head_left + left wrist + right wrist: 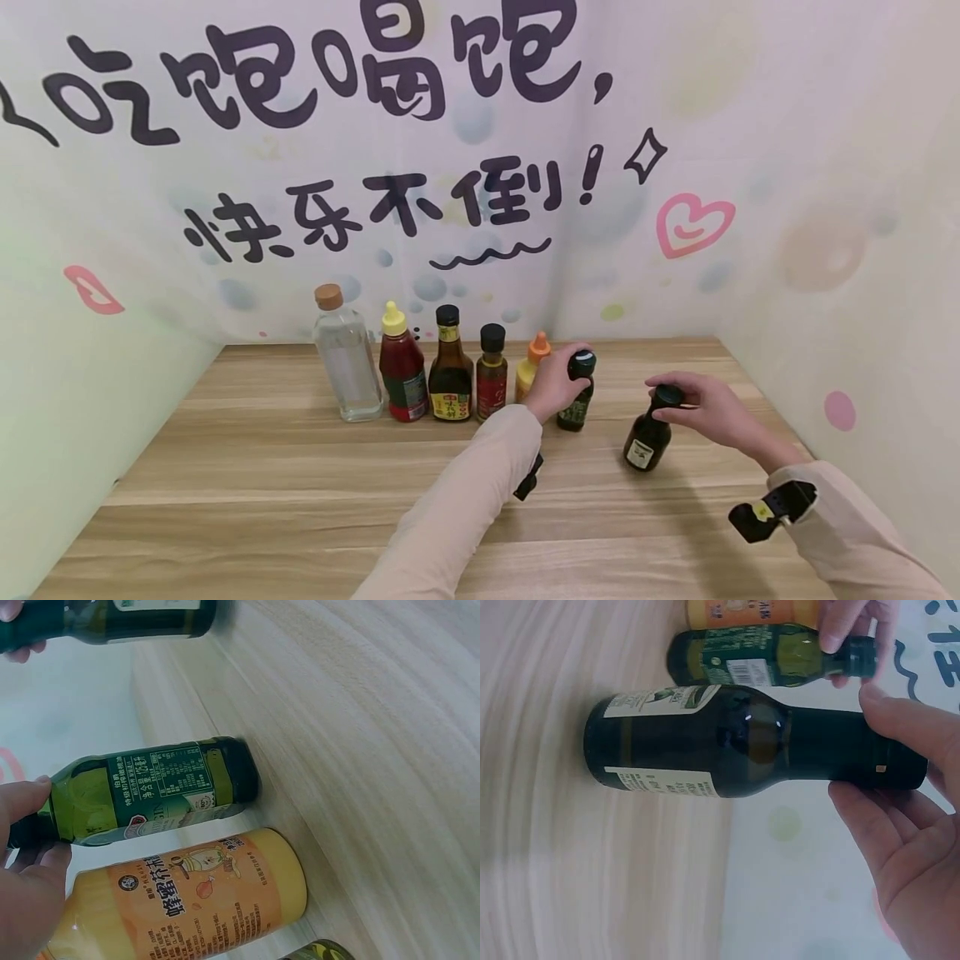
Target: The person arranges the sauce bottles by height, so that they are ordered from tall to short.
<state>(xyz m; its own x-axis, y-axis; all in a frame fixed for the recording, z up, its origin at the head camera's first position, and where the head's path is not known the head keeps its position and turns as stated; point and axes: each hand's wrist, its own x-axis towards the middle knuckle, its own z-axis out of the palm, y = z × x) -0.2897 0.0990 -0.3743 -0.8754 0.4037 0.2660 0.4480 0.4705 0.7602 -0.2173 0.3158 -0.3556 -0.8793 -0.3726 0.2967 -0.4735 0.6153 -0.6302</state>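
Note:
A small green olive oil bottle (161, 791) has its neck gripped between the thumb and fingers of my left hand (553, 382). It looks upright on the table, right beside a yellow sauce bottle (187, 896) with an orange nozzle. Farther right, my right hand (708, 408) pinches the black cap of a dark bottle with a white label (682, 742). That bottle leans slightly in the head view; whether its base touches the wood cannot be told for sure. A gap of bare wood lies between the two held bottles.
Left of my hands, a row holds a clear bottle (348, 362), a red sauce bottle (402, 375), a brown soy sauce bottle (451, 367) and a black-capped seasoning bottle (492, 375). Behind the wooden table (300, 500) hangs a printed cloth (420, 158).

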